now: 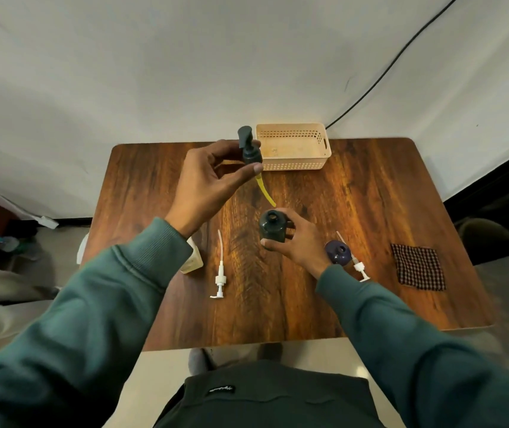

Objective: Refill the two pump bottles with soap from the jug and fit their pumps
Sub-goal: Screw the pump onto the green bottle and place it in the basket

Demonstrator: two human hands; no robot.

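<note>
My left hand [213, 180] pinches a dark pump [248, 146] by its collar and holds it up above the table. The pump's yellow tube [265, 193] slants down, its tip just above the open neck of a dark green bottle [273, 230]. My right hand [301, 242] grips that bottle, which stands upright on the table. A dark blue round bottle [338, 251] stands open behind my right wrist. Two white pumps lie flat: one [219, 273] left of the green bottle, one [356, 264] beside the blue bottle. The pale jug [193, 261] is mostly hidden under my left forearm.
A beige perforated basket [293, 146] sits at the table's far edge. A checked cloth [418, 267] lies near the right edge. A black cable [401, 57] runs down the wall to behind the basket. The wooden table [355, 211] is small, with floor on both sides.
</note>
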